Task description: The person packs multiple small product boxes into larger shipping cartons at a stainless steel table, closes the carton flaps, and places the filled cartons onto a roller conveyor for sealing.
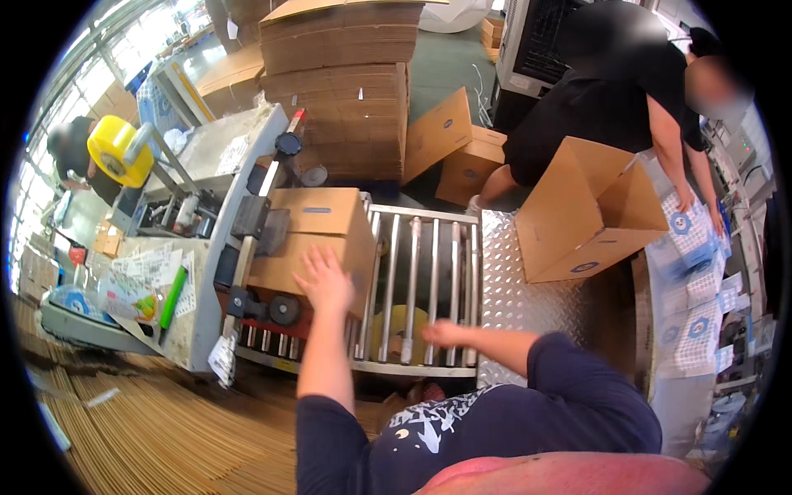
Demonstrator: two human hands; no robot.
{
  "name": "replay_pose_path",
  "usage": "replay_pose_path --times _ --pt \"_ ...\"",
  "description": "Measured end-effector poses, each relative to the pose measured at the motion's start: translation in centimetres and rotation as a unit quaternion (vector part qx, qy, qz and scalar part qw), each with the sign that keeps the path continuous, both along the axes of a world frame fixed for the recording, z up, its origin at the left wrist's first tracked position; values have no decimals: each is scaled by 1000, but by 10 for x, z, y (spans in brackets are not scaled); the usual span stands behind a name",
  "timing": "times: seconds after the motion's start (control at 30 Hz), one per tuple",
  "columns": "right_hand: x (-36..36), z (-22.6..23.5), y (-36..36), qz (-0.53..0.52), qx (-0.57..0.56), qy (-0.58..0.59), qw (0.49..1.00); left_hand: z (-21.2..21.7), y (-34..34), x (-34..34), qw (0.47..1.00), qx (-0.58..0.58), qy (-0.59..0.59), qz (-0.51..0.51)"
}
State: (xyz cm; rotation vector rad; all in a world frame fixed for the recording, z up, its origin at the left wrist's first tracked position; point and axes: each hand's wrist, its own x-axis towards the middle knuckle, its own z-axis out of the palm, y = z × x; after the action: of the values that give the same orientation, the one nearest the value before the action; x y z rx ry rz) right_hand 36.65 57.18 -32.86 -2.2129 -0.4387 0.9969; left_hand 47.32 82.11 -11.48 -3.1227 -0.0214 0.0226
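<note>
A closed cardboard box (309,239) lies on the roller conveyor, between the side rails of a carton-sealing machine (177,186). My left hand (326,280) rests on the near part of the box with its fingers spread. Over the metal rollers (410,289), to the right of the box, my right hand (445,333) is loosely closed, and nothing shows in it. A black roller wheel (285,310) sits against the near side of the box. The machine carries a yellow tape roll (120,152) on top.
An open carton (577,214) stands on a diamond-plate metal surface (505,289) to the right. Beyond it, co-workers (615,107) reach toward blue-and-white packs (691,235). Flattened cardboard is stacked at the back (338,115) and lower left (165,429). A green marker (174,297) lies on the machine.
</note>
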Motion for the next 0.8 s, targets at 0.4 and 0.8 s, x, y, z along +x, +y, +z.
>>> replay_pose_path --times 0.4,0.8 --pt "-309 -32 -253 -128 -181 73 972 -110 31 -187 920 -380 91 22" --pt "-303 61 -242 -107 -107 -101 983 355 34 -367 870 19 -488 -70"
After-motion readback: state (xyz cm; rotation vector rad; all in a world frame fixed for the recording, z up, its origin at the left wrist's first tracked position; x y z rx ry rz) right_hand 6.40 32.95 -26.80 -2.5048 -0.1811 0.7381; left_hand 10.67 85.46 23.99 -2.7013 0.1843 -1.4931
